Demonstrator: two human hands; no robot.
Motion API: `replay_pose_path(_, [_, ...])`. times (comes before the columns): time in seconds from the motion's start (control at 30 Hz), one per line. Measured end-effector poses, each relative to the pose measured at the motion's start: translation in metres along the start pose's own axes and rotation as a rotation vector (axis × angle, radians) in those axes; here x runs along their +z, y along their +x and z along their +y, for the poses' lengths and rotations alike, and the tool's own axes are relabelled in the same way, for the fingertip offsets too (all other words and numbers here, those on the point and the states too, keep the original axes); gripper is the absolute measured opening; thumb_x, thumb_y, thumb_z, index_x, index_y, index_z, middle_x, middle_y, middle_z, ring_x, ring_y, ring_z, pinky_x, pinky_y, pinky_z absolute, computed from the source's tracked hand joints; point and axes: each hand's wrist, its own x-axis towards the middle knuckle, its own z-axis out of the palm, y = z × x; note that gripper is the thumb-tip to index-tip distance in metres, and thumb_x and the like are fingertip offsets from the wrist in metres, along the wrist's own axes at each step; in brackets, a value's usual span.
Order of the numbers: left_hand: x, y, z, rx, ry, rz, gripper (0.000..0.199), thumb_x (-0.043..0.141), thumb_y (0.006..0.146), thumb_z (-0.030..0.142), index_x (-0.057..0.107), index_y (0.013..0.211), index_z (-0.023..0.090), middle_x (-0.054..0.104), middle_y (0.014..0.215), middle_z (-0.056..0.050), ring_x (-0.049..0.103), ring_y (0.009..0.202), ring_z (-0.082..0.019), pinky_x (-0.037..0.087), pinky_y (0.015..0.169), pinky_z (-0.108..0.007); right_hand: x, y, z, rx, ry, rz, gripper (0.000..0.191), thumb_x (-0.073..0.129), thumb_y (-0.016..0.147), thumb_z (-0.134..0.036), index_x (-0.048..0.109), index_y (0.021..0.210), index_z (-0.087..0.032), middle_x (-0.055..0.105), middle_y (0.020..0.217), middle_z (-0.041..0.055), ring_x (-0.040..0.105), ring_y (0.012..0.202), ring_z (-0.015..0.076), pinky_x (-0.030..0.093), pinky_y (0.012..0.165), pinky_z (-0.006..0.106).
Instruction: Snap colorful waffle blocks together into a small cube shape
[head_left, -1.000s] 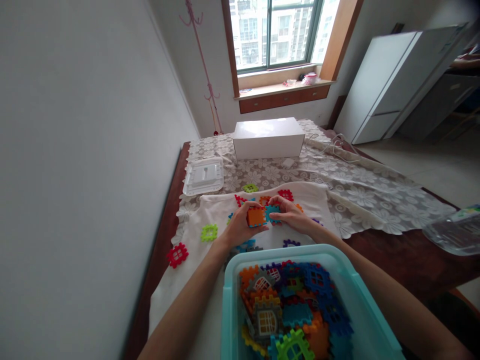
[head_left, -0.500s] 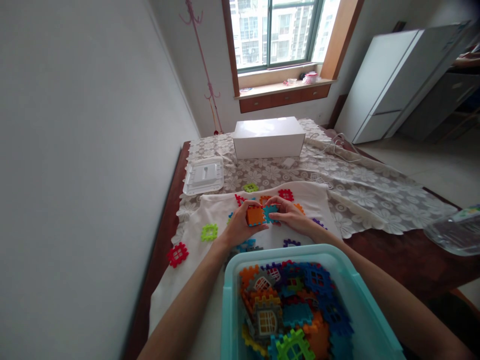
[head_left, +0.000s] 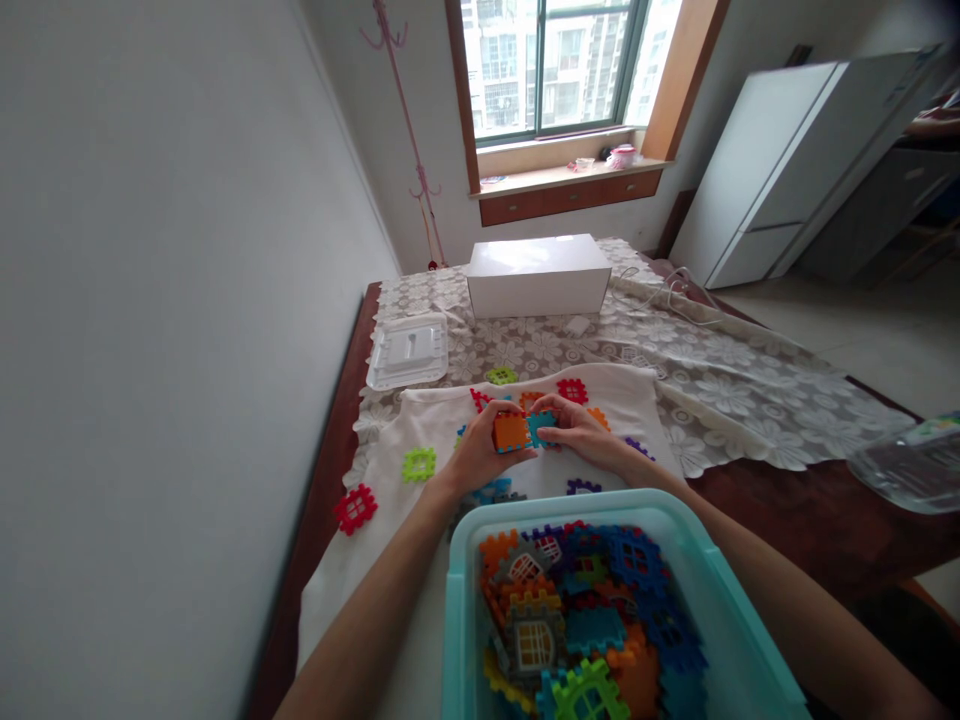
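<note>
Right hand [head_left: 576, 430] and its blue notched tile [head_left: 537, 424] have shifted slightly left since the earlier frame; little else differs. I read the left hand [head_left: 478, 447] as clamped on an orange notched panel [head_left: 511, 433], right fingers pinching the blue one. Pair lies between the hands, long axis left to right, orange nearer the left; full contact unclear. Beneath: white cloth [head_left: 397, 510], scattered tiles. Nearest my camera: turquoise tub [head_left: 559, 502] of pieces.
</note>
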Motion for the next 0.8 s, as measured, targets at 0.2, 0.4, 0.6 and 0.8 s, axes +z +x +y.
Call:
replay_pose_path(0.2, [0.0002, 0.0006, -0.0012, 0.011, -0.007, -0.009, 0.066, 0.100, 0.077, 0.051, 0.064, 0.127, 0.027, 0.075, 0.114, -0.004, 0.071, 0.096, -0.024, 0.055, 0.088, -0.037, -0.0003, 0.0003, -0.0010, 0.021, 0.020, 0.026, 0.041, 0.094, 0.078, -0.045, 0.069, 0.107, -0.029, 0.066, 0.104, 0.0023, 0.059, 0.089, 0.0218, 0.050, 0.071, 0.032])
replay_pose_path(0.4, [0.0012, 0.0009, -0.0023, 0.026, 0.000, -0.009, 0.064, 0.099, 0.078, 0.049, 0.064, 0.126, 0.027, 0.075, 0.117, -0.004, 0.071, 0.100, -0.025, 0.055, 0.091, -0.038, -0.0003, -0.0009, -0.0041, 0.032, 0.042, 0.016, 0.043, 0.092, 0.080, -0.044, 0.070, 0.113, -0.027, 0.069, 0.105, 0.0015, 0.057, 0.082, 0.0184, 0.047, 0.068, 0.030])
replay_pose_path(0.6, [0.0006, 0.0005, -0.0026, 0.027, 0.002, -0.014, 0.064, 0.099, 0.078, 0.049, 0.063, 0.127, 0.027, 0.074, 0.116, -0.004, 0.071, 0.098, -0.025, 0.055, 0.090, -0.038, 0.0001, -0.0001, -0.0013, 0.008, 0.050, 0.005, 0.040, 0.093, 0.080, -0.042, 0.069, 0.108, -0.027, 0.066, 0.098, -0.0002, 0.057, 0.077, 0.0171, 0.048, 0.066, 0.030])
replay_pose_path(0.8, [0.0002, 0.0001, -0.0035, 0.028, 0.021, -0.029, 0.064, 0.098, 0.078, 0.049, 0.063, 0.128, 0.027, 0.075, 0.117, -0.004, 0.072, 0.100, -0.025, 0.056, 0.092, -0.038, -0.0016, 0.0019, 0.0055, -0.001, 0.060, -0.004, 0.041, 0.094, 0.080, -0.043, 0.069, 0.107, -0.026, 0.067, 0.099, -0.0003, 0.056, 0.073, 0.0157, 0.047, 0.065, 0.030])
